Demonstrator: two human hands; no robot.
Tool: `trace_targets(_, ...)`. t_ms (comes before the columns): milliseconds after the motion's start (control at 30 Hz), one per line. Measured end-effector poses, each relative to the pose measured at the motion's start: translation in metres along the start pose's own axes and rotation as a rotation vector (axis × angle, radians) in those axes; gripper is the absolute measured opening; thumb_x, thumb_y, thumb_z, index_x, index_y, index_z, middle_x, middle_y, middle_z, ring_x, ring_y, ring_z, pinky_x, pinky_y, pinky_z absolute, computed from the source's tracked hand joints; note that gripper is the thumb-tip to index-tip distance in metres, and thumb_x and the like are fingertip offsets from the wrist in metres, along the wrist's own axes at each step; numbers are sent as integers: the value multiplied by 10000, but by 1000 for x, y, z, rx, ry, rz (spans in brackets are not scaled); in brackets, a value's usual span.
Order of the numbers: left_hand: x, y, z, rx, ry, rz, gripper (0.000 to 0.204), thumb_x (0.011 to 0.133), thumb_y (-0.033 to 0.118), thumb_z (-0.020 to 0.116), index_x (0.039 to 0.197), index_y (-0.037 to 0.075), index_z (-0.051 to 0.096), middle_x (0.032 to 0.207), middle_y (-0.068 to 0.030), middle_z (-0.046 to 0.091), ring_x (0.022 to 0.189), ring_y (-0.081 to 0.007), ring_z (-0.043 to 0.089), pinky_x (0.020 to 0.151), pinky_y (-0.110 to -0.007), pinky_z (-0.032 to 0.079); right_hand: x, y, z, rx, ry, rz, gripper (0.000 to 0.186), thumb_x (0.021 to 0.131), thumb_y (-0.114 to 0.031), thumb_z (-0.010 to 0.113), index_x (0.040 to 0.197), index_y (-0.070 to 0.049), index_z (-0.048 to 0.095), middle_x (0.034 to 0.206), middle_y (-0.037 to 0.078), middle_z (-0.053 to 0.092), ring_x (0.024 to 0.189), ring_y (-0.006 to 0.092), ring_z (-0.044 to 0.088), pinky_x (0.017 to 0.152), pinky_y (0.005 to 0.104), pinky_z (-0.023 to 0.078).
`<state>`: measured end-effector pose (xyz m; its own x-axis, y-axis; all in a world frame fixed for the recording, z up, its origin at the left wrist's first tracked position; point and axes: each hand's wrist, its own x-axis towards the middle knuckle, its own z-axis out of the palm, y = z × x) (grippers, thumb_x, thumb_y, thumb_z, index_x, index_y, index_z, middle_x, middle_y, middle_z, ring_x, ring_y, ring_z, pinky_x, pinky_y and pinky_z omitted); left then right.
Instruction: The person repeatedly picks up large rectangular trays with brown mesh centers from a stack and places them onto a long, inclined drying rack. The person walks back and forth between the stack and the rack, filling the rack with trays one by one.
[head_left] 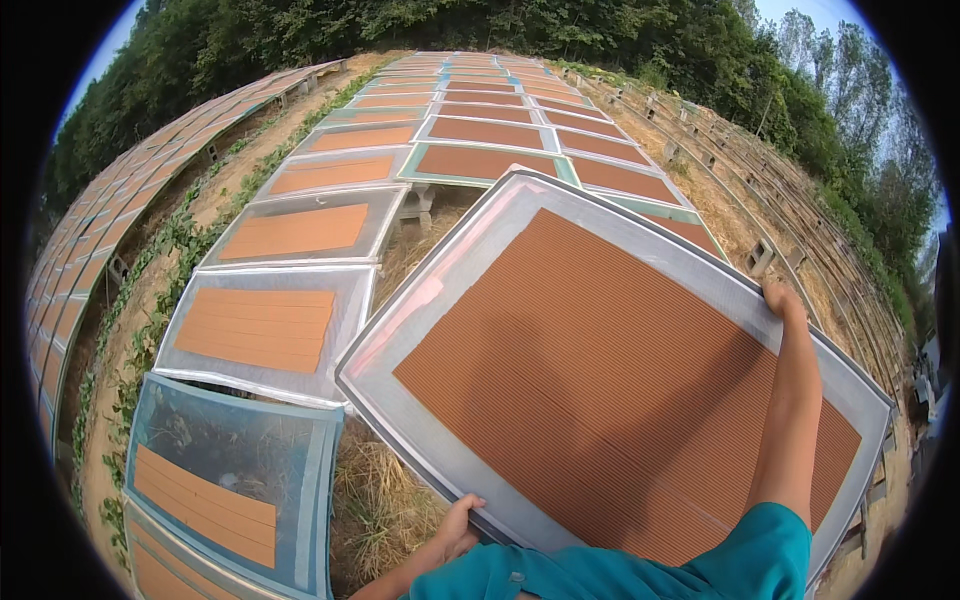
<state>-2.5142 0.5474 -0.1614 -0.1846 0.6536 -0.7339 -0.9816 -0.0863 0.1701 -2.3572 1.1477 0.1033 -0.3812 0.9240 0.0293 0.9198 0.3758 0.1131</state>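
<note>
A large mesh screen in a grey frame (455, 262) is held up tilted in front of me. On it lies a brown, finely ribbed rectangular sheet (590, 370), with shadows across it. My left hand (462, 525) grips the screen's near lower-left edge, thumb over the rim. Across the screen reaches my right arm, and my right hand (785, 300) is closed round the far right edge. The fingers beneath the frame are hidden on both sides.
Beyond the held screen, a long row of mesh screens with brown sheets (490, 133) runs toward trees. Lighter tan sheets on screens (255, 328) lie at left, including a blue-framed screen (330, 440). Bare rails on concrete blocks (760, 258) stand right; dry grass (385, 510) shows below.
</note>
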Motion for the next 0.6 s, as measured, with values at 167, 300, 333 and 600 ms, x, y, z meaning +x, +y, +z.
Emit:
trace_targets(167,116,81,72,56,-6,296,516,686,157,514,1152,-30,390,1125,-193,469,1042,-344,449,918,-468,352,163,-81,-5,30,49,-77,470,820,-296,271,1028,4,568,1162,207,491,1075,335,481,912,408,357)
trace_targets(300,165,152,132,-62,-11,81,493,677,140,510,1126,-36,410,1131,-201,467,1033,-354,451,919,-474,350,254,-167,-34,26,-7,-76,486,826,-323,268,1067,-16,558,1175,202,482,1104,325,461,925,398,347)
trace_targets(333,183,167,147,-78,4,79,500,665,138,509,1128,-26,412,1123,-199,478,1031,-354,456,927,-475,346,285,-181,-37,13,7,-88,492,823,-327,267,1066,-12,558,1172,202,484,1107,325,457,929,397,344)
trace_targets(600,343,338,216,-122,34,125,522,632,114,500,1130,-15,411,1136,-197,479,1042,-360,454,947,-509,324,491,-359,-49,1,-46,-82,504,831,-328,243,1071,-13,555,1185,193,478,1114,327,449,937,396,344)
